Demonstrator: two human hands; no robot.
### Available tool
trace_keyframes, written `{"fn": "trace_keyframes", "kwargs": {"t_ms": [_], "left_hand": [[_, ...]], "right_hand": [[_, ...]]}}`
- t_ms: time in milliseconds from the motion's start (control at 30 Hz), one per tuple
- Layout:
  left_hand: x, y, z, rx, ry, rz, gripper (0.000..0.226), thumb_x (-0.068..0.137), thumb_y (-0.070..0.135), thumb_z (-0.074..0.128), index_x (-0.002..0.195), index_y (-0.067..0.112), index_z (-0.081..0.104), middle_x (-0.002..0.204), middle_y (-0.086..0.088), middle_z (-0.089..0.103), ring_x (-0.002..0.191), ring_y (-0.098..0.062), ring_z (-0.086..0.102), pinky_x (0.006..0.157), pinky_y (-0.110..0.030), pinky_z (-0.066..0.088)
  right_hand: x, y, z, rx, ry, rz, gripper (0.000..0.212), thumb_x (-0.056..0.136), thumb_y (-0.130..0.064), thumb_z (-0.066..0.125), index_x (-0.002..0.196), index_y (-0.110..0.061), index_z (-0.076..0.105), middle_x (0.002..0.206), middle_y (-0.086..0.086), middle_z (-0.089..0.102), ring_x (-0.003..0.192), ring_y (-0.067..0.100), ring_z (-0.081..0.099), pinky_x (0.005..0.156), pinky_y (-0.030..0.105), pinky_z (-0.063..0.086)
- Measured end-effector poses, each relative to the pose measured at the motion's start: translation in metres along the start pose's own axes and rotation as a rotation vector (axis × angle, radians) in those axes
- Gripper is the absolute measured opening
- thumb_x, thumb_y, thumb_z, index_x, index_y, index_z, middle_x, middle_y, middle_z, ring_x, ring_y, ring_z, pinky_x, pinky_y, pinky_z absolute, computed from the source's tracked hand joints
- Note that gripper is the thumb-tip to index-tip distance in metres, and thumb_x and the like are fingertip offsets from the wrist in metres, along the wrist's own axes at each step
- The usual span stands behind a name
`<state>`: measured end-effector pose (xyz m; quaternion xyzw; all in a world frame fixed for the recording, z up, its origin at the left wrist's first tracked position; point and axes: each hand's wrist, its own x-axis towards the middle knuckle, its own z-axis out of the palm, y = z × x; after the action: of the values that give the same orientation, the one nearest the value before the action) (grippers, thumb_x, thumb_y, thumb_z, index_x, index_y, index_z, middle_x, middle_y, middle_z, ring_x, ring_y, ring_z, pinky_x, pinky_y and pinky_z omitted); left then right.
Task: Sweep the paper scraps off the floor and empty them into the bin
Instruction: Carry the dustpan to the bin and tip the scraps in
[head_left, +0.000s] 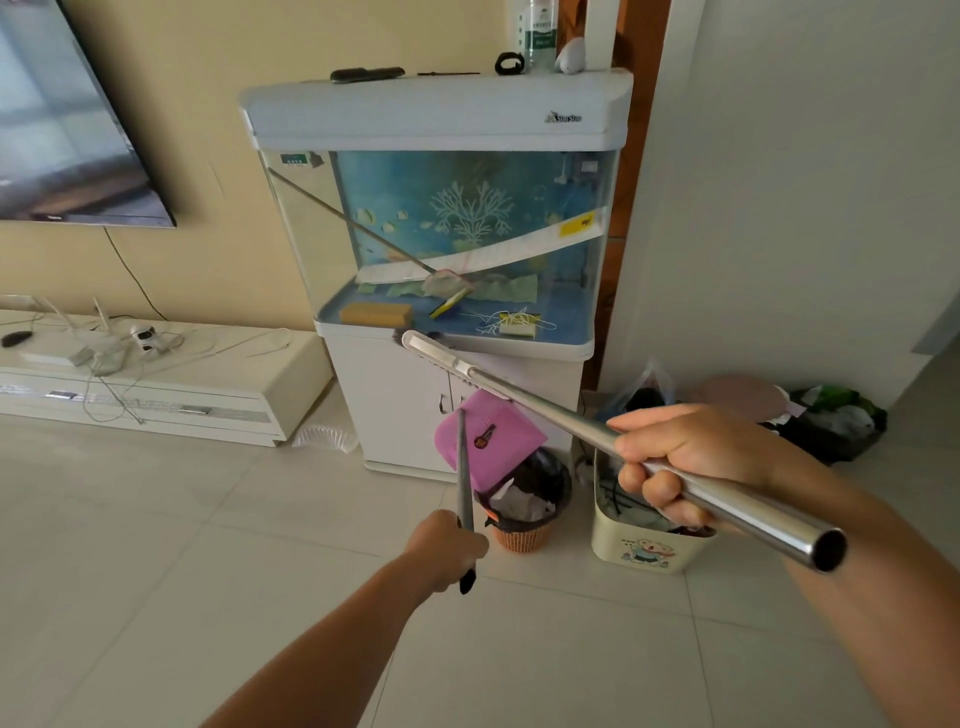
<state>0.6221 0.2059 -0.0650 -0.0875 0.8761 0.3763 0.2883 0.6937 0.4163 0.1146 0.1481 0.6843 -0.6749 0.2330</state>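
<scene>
My left hand (448, 551) grips the grey handle of a pink dustpan (493, 441), which is tipped over the orange mesh bin (522, 535). The bin has a black liner and crumpled paper scraps (519, 501) inside. My right hand (685, 460) is closed around the shiny metal pole of a broom (545, 410). The broom is lifted off the floor, and its white head (431, 349) points up toward the fish tank stand.
A fish tank (457, 223) on a white cabinet (395, 410) stands right behind the bin. A cream tub with a bear picture (644, 551) sits beside the bin, with bags (831, 421) against the wall at the right. A low TV unit (156, 384) runs along the left.
</scene>
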Motion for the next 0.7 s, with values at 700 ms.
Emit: {"fn": "trace_keyframes", "kwargs": {"t_ms": [700], "left_hand": [[-0.027, -0.010, -0.037, -0.982, -0.096, -0.039, 0.013, 0.088, 0.012, 0.047, 0.097, 0.005, 0.054, 0.064, -0.009, 0.044, 0.026, -0.006, 0.027, 0.028, -0.010, 0.019]], "right_hand": [[-0.020, -0.003, 0.010, 0.070, -0.090, 0.026, 0.020, 0.096, -0.003, 0.038, 0.112, -0.002, 0.051, 0.055, 0.004, 0.047, 0.028, 0.003, 0.041, 0.025, 0.013, 0.035]]}}
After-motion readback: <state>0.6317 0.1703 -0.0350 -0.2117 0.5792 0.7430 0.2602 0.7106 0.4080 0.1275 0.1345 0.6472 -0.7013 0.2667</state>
